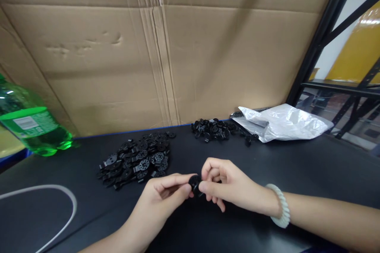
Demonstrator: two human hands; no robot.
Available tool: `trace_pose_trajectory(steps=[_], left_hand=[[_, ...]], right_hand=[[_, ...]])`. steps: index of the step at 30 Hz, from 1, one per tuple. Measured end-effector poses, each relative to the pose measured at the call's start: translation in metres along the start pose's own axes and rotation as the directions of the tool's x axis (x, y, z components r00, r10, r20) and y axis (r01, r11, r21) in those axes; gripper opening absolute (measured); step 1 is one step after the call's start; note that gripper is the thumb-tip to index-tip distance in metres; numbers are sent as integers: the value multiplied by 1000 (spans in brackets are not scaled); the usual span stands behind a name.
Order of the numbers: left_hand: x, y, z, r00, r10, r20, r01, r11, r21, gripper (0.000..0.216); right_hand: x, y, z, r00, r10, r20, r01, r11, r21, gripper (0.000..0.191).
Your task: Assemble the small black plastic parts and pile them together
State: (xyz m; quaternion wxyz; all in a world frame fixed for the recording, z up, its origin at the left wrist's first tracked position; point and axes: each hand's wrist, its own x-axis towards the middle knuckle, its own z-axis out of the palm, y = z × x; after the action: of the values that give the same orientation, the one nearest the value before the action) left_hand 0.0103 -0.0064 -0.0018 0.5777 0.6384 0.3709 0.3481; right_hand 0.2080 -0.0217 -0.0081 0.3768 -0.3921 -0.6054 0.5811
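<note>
Small black disc part [194, 180] held over black table [267, 162], round face roughly toward camera, long axis unclear, left hand [156, 199] pinching its left edge, right hand [230, 185] pinching its right; silvery bag [293, 122] mouth leftward, contents hidden, green bottle [32, 122] contents unclear.

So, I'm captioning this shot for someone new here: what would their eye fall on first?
Probably the hands at lower centre: the left hand pinches a black disc, and the right hand meets it. Next, the bright green bottle at the far left and the silvery bag at the back right. Two dark heaps of parts, the larger and the smaller, lie between those.
</note>
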Motion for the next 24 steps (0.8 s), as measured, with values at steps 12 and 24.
trace_pose_trajectory(steps=[12, 24], left_hand=[[-3, 2, 4, 995, 71, 77, -73, 997, 28, 23], [-2, 3, 3, 995, -16, 96, 19, 999, -34, 20]], right_hand=[[-1, -4, 2, 999, 7, 35, -6, 1000, -27, 34], [0, -4, 3, 994, 61, 88, -67, 996, 65, 36]])
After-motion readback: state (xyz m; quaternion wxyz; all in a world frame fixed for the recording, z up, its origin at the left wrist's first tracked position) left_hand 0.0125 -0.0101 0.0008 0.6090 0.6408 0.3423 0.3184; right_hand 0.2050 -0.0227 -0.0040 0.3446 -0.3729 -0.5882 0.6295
